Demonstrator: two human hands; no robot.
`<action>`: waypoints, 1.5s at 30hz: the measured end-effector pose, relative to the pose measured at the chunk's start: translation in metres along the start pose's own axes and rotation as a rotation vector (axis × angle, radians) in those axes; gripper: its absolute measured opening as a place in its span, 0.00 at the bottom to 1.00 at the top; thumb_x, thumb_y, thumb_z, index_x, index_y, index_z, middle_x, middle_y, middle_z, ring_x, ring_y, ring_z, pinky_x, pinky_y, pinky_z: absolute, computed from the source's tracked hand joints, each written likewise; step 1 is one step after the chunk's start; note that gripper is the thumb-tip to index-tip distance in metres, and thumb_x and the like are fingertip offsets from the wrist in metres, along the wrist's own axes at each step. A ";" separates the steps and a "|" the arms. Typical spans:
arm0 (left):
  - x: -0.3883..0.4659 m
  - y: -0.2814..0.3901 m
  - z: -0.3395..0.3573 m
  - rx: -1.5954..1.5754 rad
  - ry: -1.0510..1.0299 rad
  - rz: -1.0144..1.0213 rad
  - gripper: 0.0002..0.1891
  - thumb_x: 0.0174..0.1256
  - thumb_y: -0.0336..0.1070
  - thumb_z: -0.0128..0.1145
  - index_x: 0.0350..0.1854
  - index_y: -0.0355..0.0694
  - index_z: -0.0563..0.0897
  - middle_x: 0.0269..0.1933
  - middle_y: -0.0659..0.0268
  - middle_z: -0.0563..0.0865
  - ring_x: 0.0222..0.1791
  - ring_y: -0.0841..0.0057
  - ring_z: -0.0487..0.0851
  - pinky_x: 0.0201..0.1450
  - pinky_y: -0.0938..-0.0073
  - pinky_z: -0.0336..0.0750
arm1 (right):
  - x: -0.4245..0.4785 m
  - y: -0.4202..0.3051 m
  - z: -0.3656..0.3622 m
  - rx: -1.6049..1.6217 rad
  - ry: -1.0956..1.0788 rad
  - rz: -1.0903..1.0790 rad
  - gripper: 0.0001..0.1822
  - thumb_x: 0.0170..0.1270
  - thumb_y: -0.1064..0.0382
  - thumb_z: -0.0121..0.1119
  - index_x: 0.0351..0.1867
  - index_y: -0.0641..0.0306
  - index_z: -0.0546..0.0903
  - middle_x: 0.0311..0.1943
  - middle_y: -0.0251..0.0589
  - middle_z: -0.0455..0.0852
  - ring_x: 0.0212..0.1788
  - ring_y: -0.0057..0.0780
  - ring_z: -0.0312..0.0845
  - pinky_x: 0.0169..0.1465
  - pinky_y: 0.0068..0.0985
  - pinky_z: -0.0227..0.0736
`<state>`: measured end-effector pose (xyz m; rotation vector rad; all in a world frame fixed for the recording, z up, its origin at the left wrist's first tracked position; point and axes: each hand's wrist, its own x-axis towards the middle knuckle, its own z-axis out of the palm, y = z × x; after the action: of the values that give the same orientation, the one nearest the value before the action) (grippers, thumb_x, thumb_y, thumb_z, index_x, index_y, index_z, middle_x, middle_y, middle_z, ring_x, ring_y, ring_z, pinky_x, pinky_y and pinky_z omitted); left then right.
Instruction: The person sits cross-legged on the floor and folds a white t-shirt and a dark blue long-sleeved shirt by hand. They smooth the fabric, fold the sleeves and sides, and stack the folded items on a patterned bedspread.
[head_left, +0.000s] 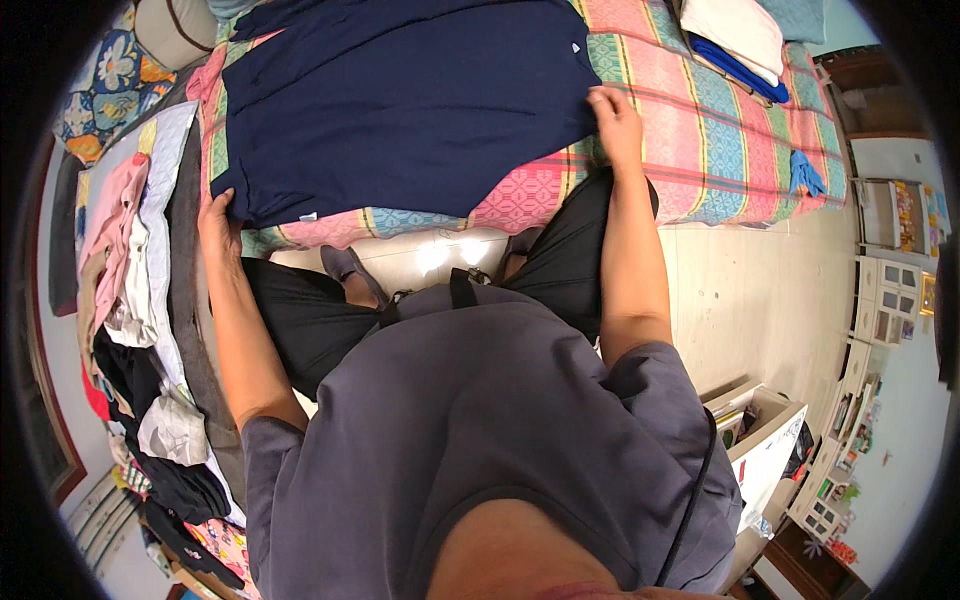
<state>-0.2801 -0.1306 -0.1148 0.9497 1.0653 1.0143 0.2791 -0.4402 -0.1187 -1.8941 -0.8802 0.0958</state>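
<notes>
A dark navy cloth garment (397, 112) lies spread out on a plaid patterned bed cover (720, 127) before me. At its near left corner is my left hand (221, 225), with the cloth's edge between thumb and fingers. My right hand (618, 124) is at the garment's right edge, its fingertips on the cloth near a small white tag; how firmly it grips cannot be told. The garment lies mostly flat, with a few long creases, and its far part runs out of the picture at the top.
Folded white and blue cloths (739, 45) lie at the far right of the cover, with a small blue cloth (806, 174) near its right edge. Along my left are piled clothes, including a pink garment (120, 225). An open drawer (757, 427) stands at my right.
</notes>
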 end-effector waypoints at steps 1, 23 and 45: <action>-0.009 0.010 0.008 -0.011 -0.034 0.023 0.20 0.66 0.24 0.53 0.60 0.30 0.79 0.55 0.55 0.86 0.54 0.63 0.86 0.61 0.61 0.80 | -0.010 -0.010 0.006 -0.031 -0.119 -0.008 0.17 0.66 0.53 0.64 0.50 0.59 0.87 0.44 0.44 0.91 0.48 0.38 0.87 0.55 0.32 0.76; -0.204 0.116 0.146 0.313 -1.563 0.359 0.17 0.69 0.45 0.65 0.42 0.31 0.85 0.44 0.54 0.88 0.46 0.58 0.87 0.52 0.64 0.79 | -0.158 -0.152 0.019 0.225 -1.195 -0.346 0.22 0.45 0.76 0.58 0.45 0.63 0.87 0.42 0.46 0.88 0.52 0.49 0.81 0.60 0.36 0.74; -0.046 0.014 0.058 1.578 -0.447 0.814 0.12 0.52 0.21 0.53 0.38 0.36 0.83 0.39 0.55 0.84 0.45 0.55 0.84 0.47 0.56 0.77 | -0.047 -0.211 -0.063 0.200 -1.048 -0.571 0.12 0.54 0.66 0.72 0.29 0.73 0.81 0.23 0.50 0.75 0.28 0.50 0.73 0.37 0.36 0.68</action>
<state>-0.2338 -0.1783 -0.0782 2.8879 0.9740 0.2973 0.1597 -0.4674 0.0701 -1.2632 -1.9823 0.8379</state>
